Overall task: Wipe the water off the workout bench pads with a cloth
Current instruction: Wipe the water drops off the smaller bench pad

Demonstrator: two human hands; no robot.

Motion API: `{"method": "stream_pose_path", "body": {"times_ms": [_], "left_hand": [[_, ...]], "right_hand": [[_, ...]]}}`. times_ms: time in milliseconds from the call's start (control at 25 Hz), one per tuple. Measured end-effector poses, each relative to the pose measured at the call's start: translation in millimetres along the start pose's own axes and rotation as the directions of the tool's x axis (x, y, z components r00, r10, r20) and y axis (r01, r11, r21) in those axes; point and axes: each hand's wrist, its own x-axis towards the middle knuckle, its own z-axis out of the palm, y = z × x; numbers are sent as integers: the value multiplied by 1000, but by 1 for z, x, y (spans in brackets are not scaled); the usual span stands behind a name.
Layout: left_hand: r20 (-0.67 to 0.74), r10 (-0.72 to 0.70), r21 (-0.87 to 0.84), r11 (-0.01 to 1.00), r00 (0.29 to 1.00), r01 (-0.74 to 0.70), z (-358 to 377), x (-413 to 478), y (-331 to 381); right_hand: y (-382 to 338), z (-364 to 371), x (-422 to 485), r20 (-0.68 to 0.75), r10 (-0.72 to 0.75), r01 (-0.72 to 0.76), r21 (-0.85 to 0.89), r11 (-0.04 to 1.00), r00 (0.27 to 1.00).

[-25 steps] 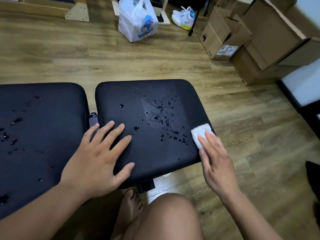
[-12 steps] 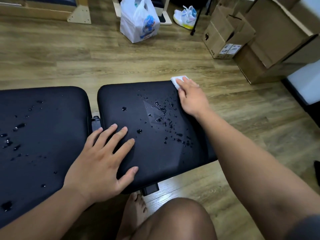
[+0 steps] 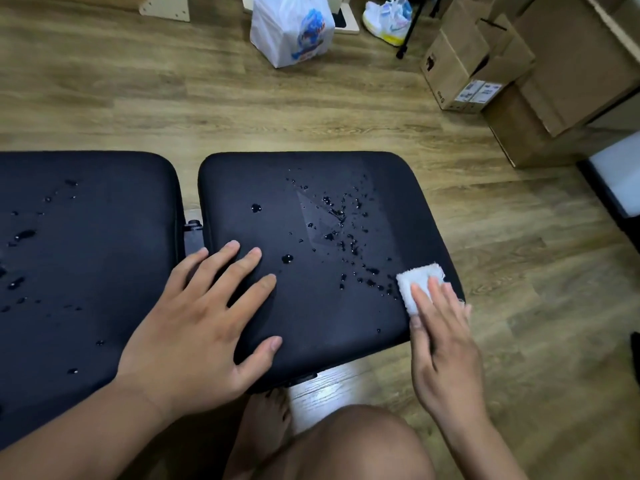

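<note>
Cloth: one white cloth at the right pad's lower right edge; right hand presses it with straight fingers
Left hand: left hand spread flat on that pad's lower left, holding nothing
Count: two black pads, counting the left pad; many water drops, lying between the hands
Around: plastic bag, shoe, cardboard boxes along the top; knee bottom centre

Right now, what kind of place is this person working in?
Probably a room in a home, partly used for storage: a workout bench stands on a wooden floor, with cardboard boxes, a plastic bag and a sneaker lying about.
</note>
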Motion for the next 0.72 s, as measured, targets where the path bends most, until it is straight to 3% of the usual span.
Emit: {"method": "stream_pose_path", "body": {"times_ms": [240, 400, 520, 720], "left_hand": [[8, 1, 1, 1000, 1000, -1, -1, 0, -1], [29, 8, 37, 999, 1000, -9, -3, 1, 0], [7, 15, 43, 999, 1000, -15, -4, 0, 1], [-37, 14, 35, 999, 999, -13, 4, 0, 1]], "right_hand": [[-27, 18, 155, 99, -115, 125, -104, 987, 988], [-46, 29, 217, 140, -95, 113, -124, 986, 986], [-36, 22, 180, 89, -119, 125, -68, 990, 989], [-5, 0, 26, 36, -71, 71, -22, 997, 997]]}}
